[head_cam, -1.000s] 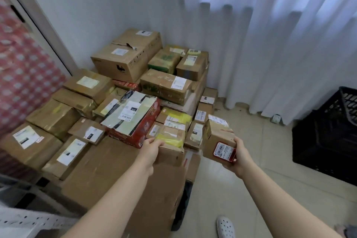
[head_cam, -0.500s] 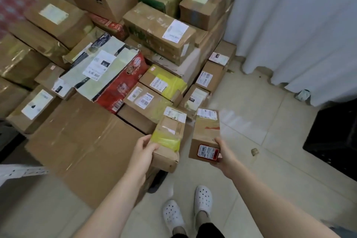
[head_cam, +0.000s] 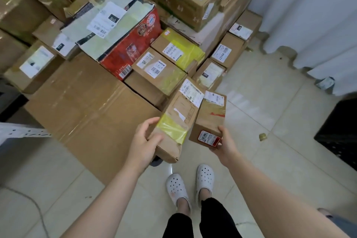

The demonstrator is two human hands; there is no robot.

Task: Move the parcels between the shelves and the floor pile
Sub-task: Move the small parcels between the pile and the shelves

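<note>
My left hand [head_cam: 144,141] grips the near end of a long cardboard parcel with yellow tape [head_cam: 179,120], held in the air above the floor. My right hand [head_cam: 226,145] holds a smaller brown parcel with a red-edged label [head_cam: 210,120] from below, side by side with the first. Behind them lies the floor pile [head_cam: 146,60] of taped cardboard parcels, with a red printed box [head_cam: 133,44] and a big flat carton [head_cam: 85,106] at its front.
A white curtain [head_cam: 309,15] hangs at the right. A black crate [head_cam: 340,131] stands on the tiles at the right edge. A white perforated shelf rail [head_cam: 21,133] juts in at the left. My feet in white clogs [head_cam: 191,185] stand on the tiled floor.
Both hands have drawn the two parcels away from the pile and toward me. The view has tilted down, so my feet and more floor now show.
</note>
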